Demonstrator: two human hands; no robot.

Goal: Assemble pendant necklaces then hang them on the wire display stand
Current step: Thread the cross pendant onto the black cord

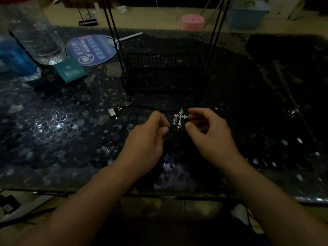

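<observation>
Two hands work over a dark, pebble-patterned table (58, 125) in dim light. Between them a silver cross pendant (180, 118) hangs on a black cord (142, 108) that runs left across the table toward a small silver clasp (112, 112). The left hand (149, 139) has its fingers curled, thumb and forefinger pinched together just left of the pendant, seemingly on the cord, though the dark makes the contact hard to confirm. The right hand (209, 134) sits just right of the pendant with loosely curled fingers; whether they grip anything cannot be told. Beyond the hands stands the black wire display stand (165, 73), its basket base on the table and its thin uprights rising out of view. At far left are a clear plastic bottle (38, 36), a blue bottle (14, 57), a round blue hand fan (92, 49) and a teal packet (70, 70). A pink stool (192, 22) and a blue tub (246, 15) sit on the floor past the table.
</observation>
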